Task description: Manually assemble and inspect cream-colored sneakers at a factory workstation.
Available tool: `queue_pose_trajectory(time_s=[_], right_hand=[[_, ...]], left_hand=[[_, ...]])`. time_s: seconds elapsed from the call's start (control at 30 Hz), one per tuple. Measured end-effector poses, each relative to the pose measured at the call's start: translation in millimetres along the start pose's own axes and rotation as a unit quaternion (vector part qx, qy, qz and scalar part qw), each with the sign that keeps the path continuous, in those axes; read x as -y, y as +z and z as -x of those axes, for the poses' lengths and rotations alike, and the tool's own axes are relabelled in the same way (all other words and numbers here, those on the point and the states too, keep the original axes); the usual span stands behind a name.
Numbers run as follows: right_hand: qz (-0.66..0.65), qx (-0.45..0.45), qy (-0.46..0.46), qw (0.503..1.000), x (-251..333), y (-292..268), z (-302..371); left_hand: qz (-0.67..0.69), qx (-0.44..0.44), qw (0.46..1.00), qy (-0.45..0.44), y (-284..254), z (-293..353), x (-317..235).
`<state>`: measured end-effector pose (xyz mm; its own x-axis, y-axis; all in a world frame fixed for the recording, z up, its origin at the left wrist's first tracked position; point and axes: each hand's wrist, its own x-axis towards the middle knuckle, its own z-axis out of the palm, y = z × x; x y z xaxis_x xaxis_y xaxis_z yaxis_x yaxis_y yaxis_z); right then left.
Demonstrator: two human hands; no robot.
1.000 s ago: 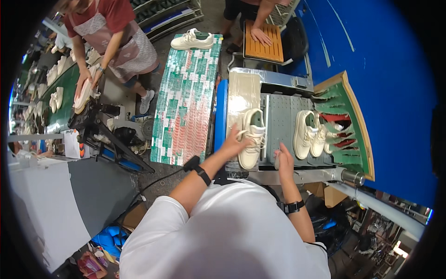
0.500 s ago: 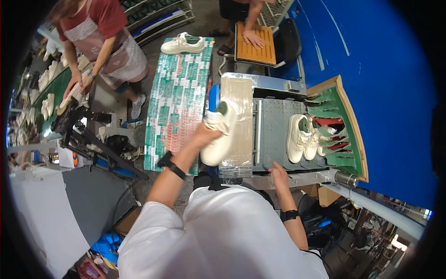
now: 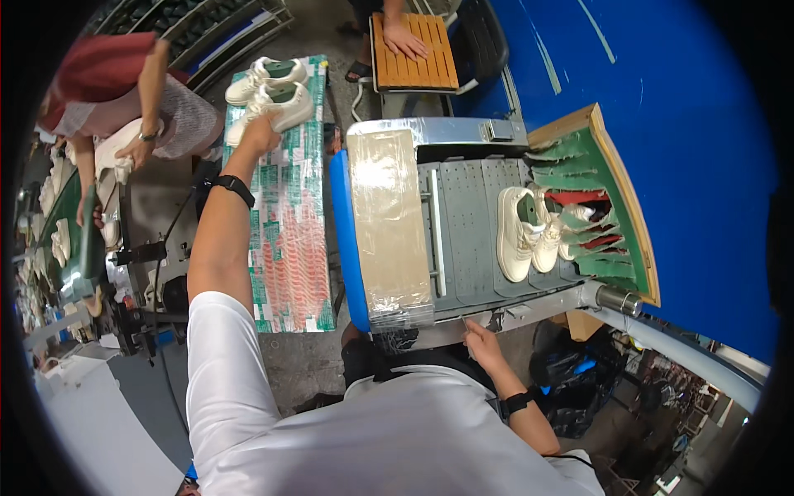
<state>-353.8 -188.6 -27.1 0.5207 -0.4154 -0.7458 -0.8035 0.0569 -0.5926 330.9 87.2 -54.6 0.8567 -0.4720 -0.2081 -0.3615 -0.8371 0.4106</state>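
Note:
My left hand (image 3: 260, 136), arm stretched far out to the left, grips a cream sneaker (image 3: 291, 106) at the far end of a long board wrapped in green-and-white printed film (image 3: 289, 223). Just beyond, another cream sneaker (image 3: 285, 70) rests on the same board. My right hand (image 3: 486, 347) is by the near metal rail of a conveyor, index finger stretched out, and it holds nothing. On the dark slatted conveyor belt (image 3: 467, 223), cream sneakers (image 3: 516, 240) stand side by side, the farthest partly under torn green curtain strips (image 3: 571, 169).
A film-wrapped tan panel (image 3: 389, 223) covers the conveyor's left end. A wood-framed opening (image 3: 624, 198) stands at its right, beside a blue wall (image 3: 695, 165). A co-worker at left handles a pale shoe; another person's hand rests on a slatted wooden stool (image 3: 413, 62).
My left hand has carried the sneaker from beside the conveyor leftward and away to the board's far end, next to the other shoe. My right hand stays near the rail. The view has shifted.

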Motion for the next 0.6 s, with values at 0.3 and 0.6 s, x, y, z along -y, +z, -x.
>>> queue_pose_trajectory(time_s=[0.3,0.6], right_hand=[[0.085,0.051,-0.029,0.995,22.0,-35.5,-25.1],[-0.055,0.053,-0.011,0.997,-3.8,-82.3,5.3]], left_hand=[[0.359,-0.140,0.923,0.012,121.2,91.8,-123.5],[0.400,0.129,0.906,0.044,319.9,222.4,-503.1]])
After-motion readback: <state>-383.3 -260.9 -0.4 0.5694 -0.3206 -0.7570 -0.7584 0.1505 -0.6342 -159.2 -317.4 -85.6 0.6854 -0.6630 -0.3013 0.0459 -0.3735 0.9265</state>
